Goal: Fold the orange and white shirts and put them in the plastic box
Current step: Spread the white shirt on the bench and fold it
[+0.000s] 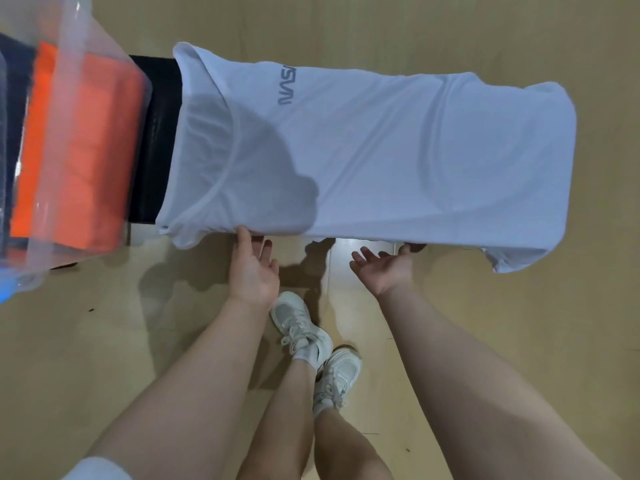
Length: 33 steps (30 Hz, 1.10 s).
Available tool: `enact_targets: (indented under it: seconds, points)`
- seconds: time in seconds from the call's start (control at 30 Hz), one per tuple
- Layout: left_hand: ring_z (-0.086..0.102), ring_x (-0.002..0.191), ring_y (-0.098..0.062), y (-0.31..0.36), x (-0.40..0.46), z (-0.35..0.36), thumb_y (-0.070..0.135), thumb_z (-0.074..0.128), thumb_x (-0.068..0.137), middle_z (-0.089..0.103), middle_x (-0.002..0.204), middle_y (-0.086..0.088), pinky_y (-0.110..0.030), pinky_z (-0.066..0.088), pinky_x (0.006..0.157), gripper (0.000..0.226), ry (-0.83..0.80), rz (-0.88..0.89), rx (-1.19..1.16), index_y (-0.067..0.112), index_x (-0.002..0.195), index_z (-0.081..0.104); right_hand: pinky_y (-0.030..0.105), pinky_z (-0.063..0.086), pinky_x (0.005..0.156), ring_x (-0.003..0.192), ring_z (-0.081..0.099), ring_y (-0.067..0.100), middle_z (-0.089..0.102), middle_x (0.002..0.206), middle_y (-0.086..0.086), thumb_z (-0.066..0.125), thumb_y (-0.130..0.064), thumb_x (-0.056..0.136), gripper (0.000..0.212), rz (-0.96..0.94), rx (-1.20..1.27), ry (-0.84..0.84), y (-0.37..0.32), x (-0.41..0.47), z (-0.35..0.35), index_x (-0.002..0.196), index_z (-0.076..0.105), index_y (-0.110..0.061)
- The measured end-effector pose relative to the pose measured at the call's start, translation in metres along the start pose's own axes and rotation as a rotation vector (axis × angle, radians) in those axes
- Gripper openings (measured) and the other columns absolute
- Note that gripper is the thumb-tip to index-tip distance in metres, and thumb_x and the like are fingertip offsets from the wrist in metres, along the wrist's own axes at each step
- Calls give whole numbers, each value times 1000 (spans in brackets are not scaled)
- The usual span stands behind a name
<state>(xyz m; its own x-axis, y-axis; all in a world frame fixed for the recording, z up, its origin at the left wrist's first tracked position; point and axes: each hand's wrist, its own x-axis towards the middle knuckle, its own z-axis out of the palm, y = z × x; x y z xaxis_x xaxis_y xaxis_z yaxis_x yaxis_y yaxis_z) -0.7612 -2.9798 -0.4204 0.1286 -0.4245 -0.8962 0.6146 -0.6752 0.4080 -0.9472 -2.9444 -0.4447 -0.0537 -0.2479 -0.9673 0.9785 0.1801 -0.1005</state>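
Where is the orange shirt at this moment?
In the head view the orange shirt lies folded inside the plastic box at the far left, left of the white shirt.

White shirt [381, 150] spread flat, sides folded under; folded orange shirt [79, 150] inside clear plastic box [104, 39].

White shirt [381, 150] with grey lettering, orange shirt [79, 150], black table [156, 133]

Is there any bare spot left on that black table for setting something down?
Only a narrow black strip of table between the plastic box and the white shirt. The shirt covers everything right of it; the box, holding the orange shirt, crowds the left.
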Motion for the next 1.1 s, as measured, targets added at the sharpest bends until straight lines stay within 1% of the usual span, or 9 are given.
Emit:
enact_targets:
  seconds: [0.1,0.2,0.27,0.47,0.6,0.73,0.93,1.03,1.1]
  points:
    - [48,119,-12,0,-2,-4,46,43,94,58,123,5,-27,33,101,44,-64,-17,-30,22,130,48,47,13,117,139,27,35,27,152,14,23,-60,92,74,38,9,-64,13,10,0,150,0,-20]
    - [59,105,-15,0,-6,-8,35,49,94,65,107,1,-28,48,87,28,-97,-10,-168,17,115,57,45,27,113,119,51,29,58,124,9,33,-47,91,54,37,-19,-135,27,11,1,128,49,-12]
    - [60,104,-17,-1,-12,-12,32,49,94,65,105,-2,-32,47,95,25,-118,0,-237,16,111,57,42,39,106,103,58,27,65,104,8,38,-32,93,31,-28,34,-124,33,3,1,104,61,-13]
    - [67,85,-13,-3,-37,-22,19,50,94,67,93,-1,-26,56,73,17,-101,29,-198,13,110,54,18,55,60,70,61,10,64,83,-2,60,-19,89,5,-198,-64,201,45,-35,-33,89,60,-14]
    - [63,101,-22,3,-49,-21,14,52,94,64,102,-5,-41,50,95,7,21,81,-120,16,97,57,13,46,41,52,52,7,59,74,-4,64,-19,85,10,-249,-92,270,42,-61,-56,90,59,-13]
    - [64,92,-15,24,-65,-15,11,54,92,65,96,1,-28,55,80,12,88,181,-40,22,89,58,13,35,34,40,52,3,59,68,-3,62,-17,88,6,-274,-223,295,51,-89,-64,87,56,-16]
    - [63,95,-18,35,-51,-46,12,57,91,62,106,-4,-31,54,84,9,247,232,159,22,92,56,17,39,40,45,51,8,55,61,3,59,-15,90,15,-250,-344,408,82,-105,-68,79,49,-10]
    - [57,104,-19,36,-43,-56,22,60,88,52,128,-7,-32,47,89,45,319,122,321,19,129,41,33,52,77,92,57,24,54,102,16,50,-31,94,32,-98,-432,417,85,-102,-62,118,49,-10]
    - [45,124,-26,44,-44,-53,30,58,88,34,144,-6,-40,40,100,67,407,141,545,22,143,21,43,45,96,114,48,31,44,127,15,43,-37,96,51,-120,-589,449,82,-95,-60,137,35,-9]
